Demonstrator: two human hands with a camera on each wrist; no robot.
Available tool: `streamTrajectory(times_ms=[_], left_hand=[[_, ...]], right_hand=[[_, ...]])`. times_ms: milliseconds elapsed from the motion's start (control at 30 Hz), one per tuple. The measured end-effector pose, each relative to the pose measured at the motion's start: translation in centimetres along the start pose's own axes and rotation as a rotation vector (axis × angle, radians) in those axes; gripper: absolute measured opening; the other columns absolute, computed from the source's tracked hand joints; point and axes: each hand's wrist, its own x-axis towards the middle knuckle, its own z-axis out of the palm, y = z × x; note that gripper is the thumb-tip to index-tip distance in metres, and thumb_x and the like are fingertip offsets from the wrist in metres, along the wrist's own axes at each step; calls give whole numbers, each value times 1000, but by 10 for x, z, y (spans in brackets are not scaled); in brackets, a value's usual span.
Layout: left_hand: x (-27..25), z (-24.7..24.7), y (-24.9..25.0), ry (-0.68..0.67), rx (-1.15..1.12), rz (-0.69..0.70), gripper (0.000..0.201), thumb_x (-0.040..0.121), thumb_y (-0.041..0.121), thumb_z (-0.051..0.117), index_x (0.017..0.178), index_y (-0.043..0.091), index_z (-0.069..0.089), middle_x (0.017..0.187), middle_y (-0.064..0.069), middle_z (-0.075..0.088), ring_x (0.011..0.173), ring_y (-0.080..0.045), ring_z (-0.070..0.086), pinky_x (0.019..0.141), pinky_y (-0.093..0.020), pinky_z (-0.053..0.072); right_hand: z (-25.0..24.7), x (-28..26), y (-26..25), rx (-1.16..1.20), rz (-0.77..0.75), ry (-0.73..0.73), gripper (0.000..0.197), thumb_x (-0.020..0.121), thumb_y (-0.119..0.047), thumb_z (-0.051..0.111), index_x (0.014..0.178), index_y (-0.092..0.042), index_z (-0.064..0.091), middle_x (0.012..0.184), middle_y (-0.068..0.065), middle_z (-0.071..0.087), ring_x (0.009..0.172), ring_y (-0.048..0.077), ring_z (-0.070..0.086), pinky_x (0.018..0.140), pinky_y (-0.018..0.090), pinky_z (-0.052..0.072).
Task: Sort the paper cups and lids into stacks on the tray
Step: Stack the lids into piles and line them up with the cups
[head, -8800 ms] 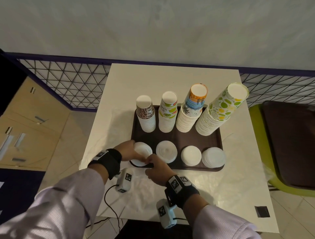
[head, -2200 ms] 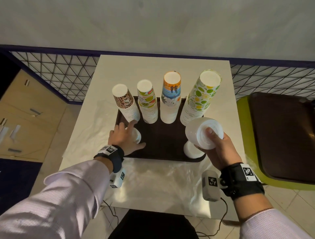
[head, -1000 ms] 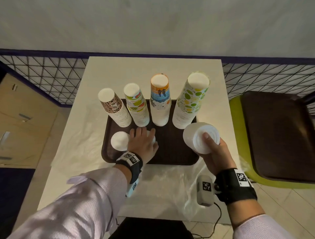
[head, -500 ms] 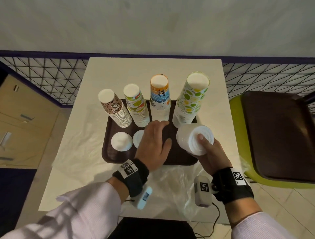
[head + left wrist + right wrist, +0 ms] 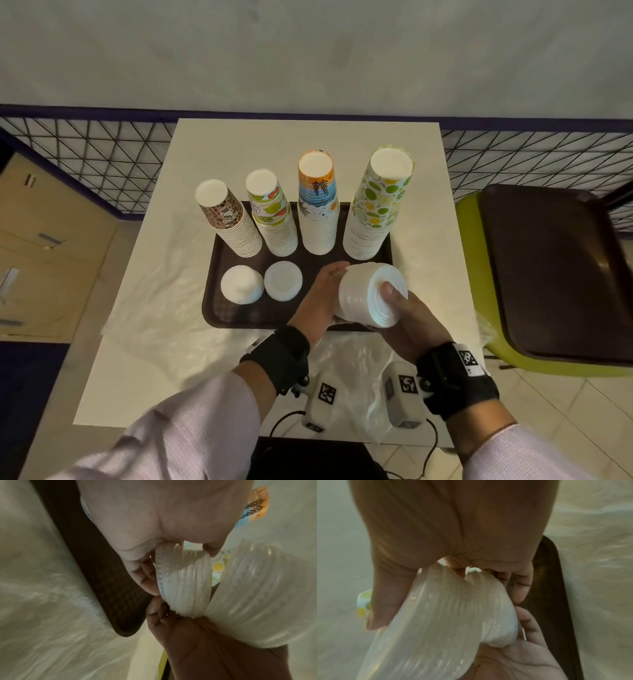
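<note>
On the dark brown tray (image 5: 239, 317) four upturned cup stacks stand at the back: brown (image 5: 229, 219), fruit print (image 5: 274, 219), orange and blue (image 5: 318, 212), lime dots (image 5: 376, 205). Two white lid stacks (image 5: 242, 284) (image 5: 283, 281) sit at its front left. My right hand (image 5: 407, 318) grips a large lid stack (image 5: 363, 294) on its side over the tray's front right, thumb on its end. My left hand (image 5: 178, 566) curls round a smaller lid stack (image 5: 185, 582) butted against the large lid stack (image 5: 257, 595). The right wrist view shows the large stack (image 5: 436, 628), the smaller stack (image 5: 498, 626) and my left palm (image 5: 522, 662).
Crumpled clear plastic wrap (image 5: 164, 308) lies on the white table (image 5: 308, 137) around the tray's left and front. A second dark tray (image 5: 555, 274) rests on a green chair at the right. A black wire-mesh railing (image 5: 102, 157) runs behind the table.
My left hand has slid right across the tray and taken hold of the smaller lids beside my right hand. The large stack has dropped slightly toward the tray.
</note>
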Motion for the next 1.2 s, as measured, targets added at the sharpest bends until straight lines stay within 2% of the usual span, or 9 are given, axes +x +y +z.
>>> streamTrajectory(times_ms=[200,333,500,600,700,833,933,1000,1200], left_hand=[[-2,-5,-17,44,47,101,29,109,29,47,139,31,47,131,0,57,116,-22,62,74,-33,63],[-4,-2,-23,34,155,163,51,92,36,60,139,36,42,132,0,57,113,-23,65,67,-27,59],[2,-9,-29,116,132,120,43,105,24,54,143,38,38,132,2,55,113,-23,64,71,-28,60],[2,-16,-30,228,121,62,54,104,23,57,151,34,32,135,3,48,118,-24,59,70,-26,61],[2,-22,-39,315,203,51,56,101,25,61,151,27,35,140,-1,48,122,-24,56,76,-29,63],[0,-25,-49,420,157,20,50,96,31,64,142,24,46,132,-1,57,120,-24,57,99,-48,58],[-7,-26,-51,417,31,-4,53,78,49,57,127,29,55,131,-4,59,119,-26,57,103,-51,53],[-8,-28,-52,421,-69,-37,57,69,53,55,121,30,58,134,-10,58,120,-30,56,97,-52,55],[-10,-41,-53,419,-395,-113,47,102,34,44,149,25,43,137,-14,58,115,-37,61,55,-38,58]], right_hand=[[0,1,0,-55,9,-19,90,74,-52,84,143,-3,51,139,32,55,132,49,50,112,65,38],[8,1,-1,-76,-6,-27,91,73,-53,85,140,-1,53,134,35,56,118,48,57,103,66,43],[10,4,-3,-44,-34,76,91,73,-54,85,142,-5,51,136,22,62,129,39,58,107,57,47],[4,5,-18,-50,-97,286,62,88,-43,73,132,-3,55,123,16,70,111,26,70,85,33,59],[-17,15,-28,-130,-108,440,40,92,-32,70,124,-11,60,120,13,69,108,24,68,84,33,59],[-43,44,-16,-616,38,510,51,76,-51,82,109,-14,68,111,11,72,99,27,69,86,48,62],[-44,65,-8,-880,87,489,65,72,-58,82,116,-14,64,110,4,68,98,25,65,86,44,59],[-42,75,-2,-997,71,446,64,75,-57,82,121,-18,59,112,0,64,100,23,61,83,37,51],[-43,93,11,-1262,17,348,62,77,-64,75,122,-24,60,112,0,64,97,21,59,81,32,44]])
